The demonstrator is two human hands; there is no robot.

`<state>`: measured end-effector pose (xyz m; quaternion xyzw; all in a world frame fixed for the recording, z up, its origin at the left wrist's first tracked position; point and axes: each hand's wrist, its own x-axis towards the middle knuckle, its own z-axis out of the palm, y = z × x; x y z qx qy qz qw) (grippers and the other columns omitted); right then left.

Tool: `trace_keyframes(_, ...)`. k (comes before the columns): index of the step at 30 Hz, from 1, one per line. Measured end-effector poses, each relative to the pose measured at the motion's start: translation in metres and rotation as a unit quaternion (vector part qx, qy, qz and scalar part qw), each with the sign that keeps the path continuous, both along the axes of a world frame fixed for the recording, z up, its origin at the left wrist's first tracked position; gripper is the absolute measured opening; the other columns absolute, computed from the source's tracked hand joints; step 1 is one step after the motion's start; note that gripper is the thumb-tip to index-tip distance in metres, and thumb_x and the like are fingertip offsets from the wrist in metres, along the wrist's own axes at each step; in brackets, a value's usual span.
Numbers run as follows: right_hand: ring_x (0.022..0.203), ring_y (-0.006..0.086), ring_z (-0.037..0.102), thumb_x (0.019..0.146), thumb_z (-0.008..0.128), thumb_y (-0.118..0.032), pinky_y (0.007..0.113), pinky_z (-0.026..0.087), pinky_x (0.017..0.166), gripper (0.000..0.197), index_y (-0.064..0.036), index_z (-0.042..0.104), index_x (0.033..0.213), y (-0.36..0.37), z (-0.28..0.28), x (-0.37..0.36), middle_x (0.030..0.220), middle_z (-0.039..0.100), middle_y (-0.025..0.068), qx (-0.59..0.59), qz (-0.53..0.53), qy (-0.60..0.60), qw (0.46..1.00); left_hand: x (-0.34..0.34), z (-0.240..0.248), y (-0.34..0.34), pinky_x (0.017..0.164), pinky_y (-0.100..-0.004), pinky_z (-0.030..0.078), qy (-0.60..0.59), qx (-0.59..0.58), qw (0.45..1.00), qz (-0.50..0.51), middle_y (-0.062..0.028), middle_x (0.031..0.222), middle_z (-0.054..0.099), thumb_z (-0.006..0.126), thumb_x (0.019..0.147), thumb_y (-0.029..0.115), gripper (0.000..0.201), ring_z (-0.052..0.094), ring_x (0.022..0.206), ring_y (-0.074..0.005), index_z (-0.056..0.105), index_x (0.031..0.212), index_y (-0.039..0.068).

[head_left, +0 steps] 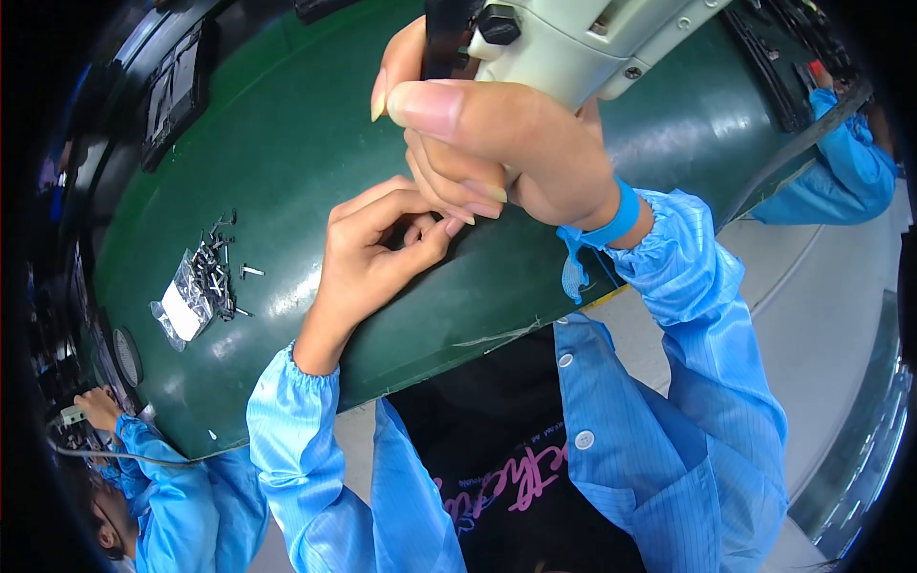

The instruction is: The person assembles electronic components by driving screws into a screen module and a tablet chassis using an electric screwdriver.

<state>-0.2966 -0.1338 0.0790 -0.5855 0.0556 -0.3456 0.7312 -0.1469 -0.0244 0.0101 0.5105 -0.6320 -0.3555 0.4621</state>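
My right hand (525,143) is raised close to the camera, its fingers wrapped round a pale grey electric screwdriver (573,48) with a black knob on its casing. The tool's lower end is hidden behind the hand. Just below, my left hand (377,239) is near the green tabletop (277,181), thumb and fingertips pinched together. Whatever they hold, if anything, cannot be made out. The right fingers partly overlap the left ones in view. A blue strap (616,215) circles my right wrist.
Left on the table lie a pile of small black and silver screw-like pieces (218,267) and a clear plastic bag (183,304) with a white label. A dark frame-like part (177,91) stands farther back. Co-workers in blue sit at lower left (191,506) and far right (826,177).
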Motion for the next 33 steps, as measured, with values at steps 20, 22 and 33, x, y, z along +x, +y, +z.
trace_keyframes(20, 0.039, 0.0105, 0.040, 0.097, 0.046, -0.016, 0.028, 0.036, 0.041, 0.027, 0.0044, 0.054, 0.112, 0.0045, -0.0004, -0.0062, 0.048, 0.038, -0.0007, 0.024, 0.028, -0.001, 0.999, -0.0053, -0.0010, -0.0005, 0.054, -0.0223, 0.039, 0.016, -0.034, 0.999, 0.016, -0.0037, 0.081, 0.065, 0.074, 0.079, -0.003, 0.013, 0.049, 0.061, -0.0061, 0.072, 0.092, -0.001)
trace_keyframes(22, 0.039, 0.0106, 0.040, 0.097, 0.044, -0.017, 0.028, 0.036, 0.042, 0.030, 0.0048, 0.053, 0.115, 0.0055, -0.0042, -0.0064, 0.047, 0.037, -0.0007, 0.037, 0.030, 0.004, 0.999, -0.0066, -0.0004, -0.0006, 0.054, -0.0223, 0.039, 0.007, -0.039, 0.999, 0.020, -0.0036, 0.081, 0.065, 0.074, 0.079, -0.003, 0.013, 0.049, 0.060, -0.0060, 0.072, 0.092, -0.001)
trace_keyframes(33, 0.047, 0.0063, 0.051, 0.091, 0.066, -0.013, 0.024, 0.039, 0.042, 0.024, 0.0041, 0.064, 0.107, 0.0008, -0.0035, -0.0036, 0.059, 0.056, 0.0018, 0.058, -0.003, -0.051, 0.997, 0.0020, 0.0062, 0.0005, 0.060, -0.0244, 0.042, 0.058, -0.058, 0.996, 0.020, -0.0080, 0.100, 0.062, 0.061, 0.073, -0.008, 0.042, 0.056, 0.071, -0.0104, 0.061, 0.115, -0.002)
